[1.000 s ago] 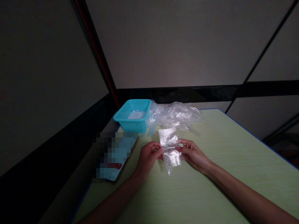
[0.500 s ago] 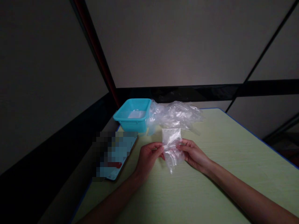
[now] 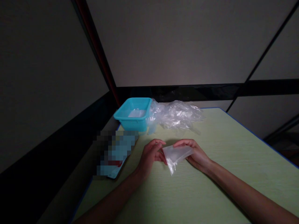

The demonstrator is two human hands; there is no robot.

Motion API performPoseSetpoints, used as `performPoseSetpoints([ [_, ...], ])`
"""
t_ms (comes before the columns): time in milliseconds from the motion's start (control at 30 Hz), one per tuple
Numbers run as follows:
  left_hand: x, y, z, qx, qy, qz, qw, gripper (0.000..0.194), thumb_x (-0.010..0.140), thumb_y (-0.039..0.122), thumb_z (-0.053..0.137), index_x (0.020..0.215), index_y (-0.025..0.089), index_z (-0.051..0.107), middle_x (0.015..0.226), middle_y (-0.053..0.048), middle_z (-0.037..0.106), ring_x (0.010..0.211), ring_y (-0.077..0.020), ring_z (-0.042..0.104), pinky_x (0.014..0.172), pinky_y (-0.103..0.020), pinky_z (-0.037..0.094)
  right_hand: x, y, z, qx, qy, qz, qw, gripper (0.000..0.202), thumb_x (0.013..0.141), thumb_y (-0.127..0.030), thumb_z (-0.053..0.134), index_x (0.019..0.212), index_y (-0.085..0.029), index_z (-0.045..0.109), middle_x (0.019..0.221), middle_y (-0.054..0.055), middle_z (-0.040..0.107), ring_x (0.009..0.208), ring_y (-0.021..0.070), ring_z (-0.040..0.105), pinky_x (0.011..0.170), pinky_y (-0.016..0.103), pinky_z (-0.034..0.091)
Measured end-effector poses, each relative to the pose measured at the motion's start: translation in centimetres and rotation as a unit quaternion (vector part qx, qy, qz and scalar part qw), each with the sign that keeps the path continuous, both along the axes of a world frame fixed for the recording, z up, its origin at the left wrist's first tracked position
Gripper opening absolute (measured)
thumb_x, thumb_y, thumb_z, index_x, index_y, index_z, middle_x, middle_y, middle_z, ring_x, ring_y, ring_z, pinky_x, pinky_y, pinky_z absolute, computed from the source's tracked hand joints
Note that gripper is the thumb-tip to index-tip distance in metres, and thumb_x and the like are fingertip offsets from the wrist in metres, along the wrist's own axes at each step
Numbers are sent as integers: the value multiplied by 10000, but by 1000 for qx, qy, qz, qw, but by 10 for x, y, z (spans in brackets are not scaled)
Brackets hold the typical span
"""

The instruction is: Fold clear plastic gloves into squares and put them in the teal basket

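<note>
A small clear plastic bag (image 3: 175, 155) is folded over just above the table, between my two hands. My right hand (image 3: 192, 152) is closed on its upper right part, with the fingers along the fold and the thumb mostly hidden by the plastic. My left hand (image 3: 150, 154) is at the bag's left edge, its fingers curved and apart. Its lower fingertips are close to or touching the plastic, while the thumb and index finger are off it. One pointed corner of the bag hangs down toward me.
At the back left of the pale green table (image 3: 221, 155) stands a turquoise basin (image 3: 133, 124) with something whitish inside. Beside it lies a heap of crumpled clear plastic (image 3: 179, 113). A flat, partly blurred object (image 3: 114, 172) lies along the left edge. Panelled walls rise behind and at left.
The bag's upper part has folded down to the right under my right fingers. My left thumb and index finger have come off the plastic and spread apart.
</note>
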State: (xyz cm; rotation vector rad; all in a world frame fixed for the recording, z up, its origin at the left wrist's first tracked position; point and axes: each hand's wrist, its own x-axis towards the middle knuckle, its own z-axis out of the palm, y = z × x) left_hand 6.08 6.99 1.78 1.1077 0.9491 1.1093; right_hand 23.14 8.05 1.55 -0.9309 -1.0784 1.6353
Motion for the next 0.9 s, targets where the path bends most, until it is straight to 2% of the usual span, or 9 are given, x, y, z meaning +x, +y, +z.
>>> performPoseSetpoints([
  [100,1,0,-1,-23,13,-18,999,302,702,468,503,680,166,502,536,15,574,394,-133,564,402,-226,427,1,-1,0,2,-19,-13,1000,88,561,-222,686,620,-160,706,580,30,651,460,98,507,454,214,329],
  [233,3,-1,0,-31,36,-31,998,241,664,386,571,613,160,504,453,24,547,379,-128,553,390,-200,403,2,-1,-2,35,-51,-6,998,139,604,-280,676,664,-160,713,610,29,658,479,104,510,463,218,327],
  [400,5,-2,1,-24,51,-9,998,189,641,324,584,588,160,505,468,38,527,405,-110,536,407,-195,411,1,-1,0,39,-28,19,999,350,640,-247,662,988,-212,655,569,-20,621,439,88,463,445,205,297],
  [467,5,-1,1,-19,53,3,998,193,641,328,581,584,162,501,477,39,524,415,-107,534,414,-195,414,2,-1,3,22,9,20,1000,426,622,-210,648,1047,-228,616,560,-28,605,455,99,469,463,214,317],
  [567,5,-1,0,-8,55,16,998,199,641,333,582,585,163,495,478,42,515,418,-102,524,419,-192,409,3,1,4,-3,49,5,999,333,655,-284,612,981,-221,635,563,-15,584,487,115,472,489,232,343],
  [667,5,-1,0,7,57,25,998,207,644,335,587,582,163,491,473,47,498,417,-95,505,425,-191,405,3,2,1,-1,45,1,999,289,703,-393,599,930,-221,645,580,-11,573,494,113,461,492,237,344],
  [800,5,-1,1,32,62,26,997,208,639,321,594,563,165,480,465,54,479,409,-89,483,414,-187,390,-1,1,0,4,27,11,1000,277,662,-377,673,849,-174,655,649,2,595,551,109,492,523,233,354],
  [900,6,-2,1,47,66,21,996,204,646,310,590,555,166,476,452,59,470,395,-86,481,406,-183,379,-3,0,1,-15,17,31,999,265,625,-356,711,768,-144,643,615,-1,592,519,93,488,505,225,335],
])
